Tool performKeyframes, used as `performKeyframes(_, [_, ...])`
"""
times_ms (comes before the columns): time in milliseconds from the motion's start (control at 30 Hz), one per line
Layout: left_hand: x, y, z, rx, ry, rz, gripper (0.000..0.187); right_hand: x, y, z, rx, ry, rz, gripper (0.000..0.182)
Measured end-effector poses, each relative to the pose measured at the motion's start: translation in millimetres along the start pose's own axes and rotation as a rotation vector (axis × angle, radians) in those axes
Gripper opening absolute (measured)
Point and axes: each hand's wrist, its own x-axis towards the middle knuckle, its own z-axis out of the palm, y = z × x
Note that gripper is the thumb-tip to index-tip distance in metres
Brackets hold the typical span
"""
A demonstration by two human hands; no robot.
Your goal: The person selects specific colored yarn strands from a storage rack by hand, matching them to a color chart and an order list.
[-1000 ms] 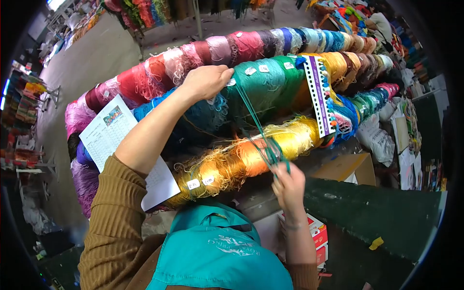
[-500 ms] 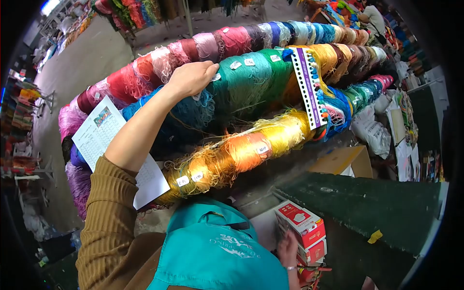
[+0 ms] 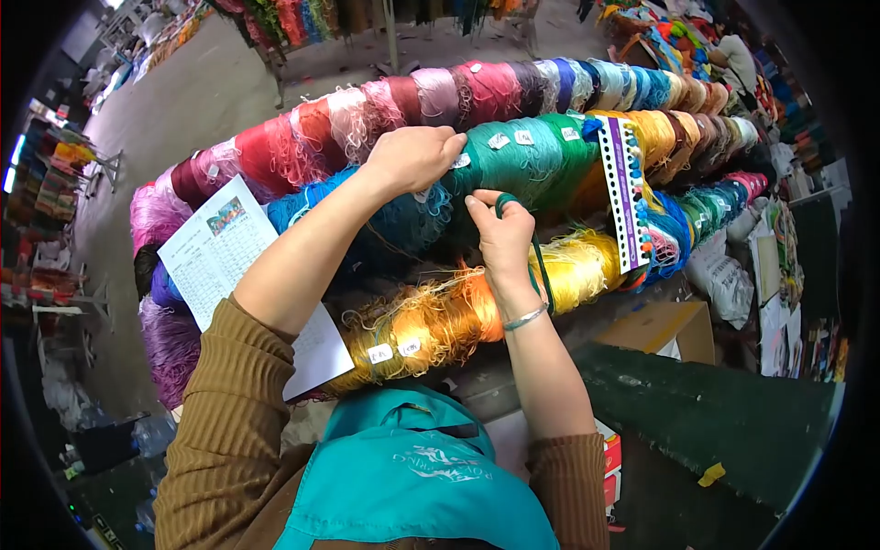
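Observation:
My left hand [image 3: 412,162] is closed over the top of the middle row, its curled fingers against a dark teal thread hank [image 3: 465,174] beside a small white label. Their tips are partly hidden. Below and to the right, my right hand [image 3: 504,236] is closed, with a dark green thread [image 3: 539,261] looped over its fingers and hanging past the wrist. Teal and green hanks [image 3: 522,151] lie just right of my left hand. Under my left forearm is a printed sheet [image 3: 220,247] with a small picture and a table.
Rows of colored hanks surround the hands, with red and pink ones [image 3: 275,151] behind and yellow ones [image 3: 587,261] in front. A punched thread sample card [image 3: 625,197] hangs at right. A cardboard box [image 3: 665,325] and a dark green board [image 3: 697,417] lie nearer.
My right hand has come up from beside the red and white box to the thread rows and now has dark green thread in it. My left hand stays at the teal hank.

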Motion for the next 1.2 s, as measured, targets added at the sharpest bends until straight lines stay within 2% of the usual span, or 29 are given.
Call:
performKeyframes(233, [-2, 2, -2, 0.004, 0.021, 0.007, 0.049, -4, -5, -7, 0.26, -0.02, 0.104, 0.002])
performKeyframes(433, [-3, 2, -2, -0.001, 0.018, 0.005, 0.049, -7, -9, -15, 0.507, -0.118, 0.143, 0.013])
performKeyframes(533, [-2, 0, -1, 0.011, 0.039, 0.026, 0.05, -11, -6, -19, 0.556, -0.158, 0.143, 0.012])
performKeyframes(800, [-3, 2, -2, 0.005, 0.037, 0.028, 0.05, -12, -17, -23, 0.558, -0.193, 0.212, 0.005])
performKeyframes(1000, [-2, 0, 0, -0.002, 0.031, 0.024, 0.047, -11, -12, -26, 0.507, -0.228, 0.141, 0.005])
performKeyframes(1200, [-2, 3, -2, 0.004, 0.017, 0.01, 0.05, -8, -19, -22, 0.365, -0.218, 0.193, 0.017])
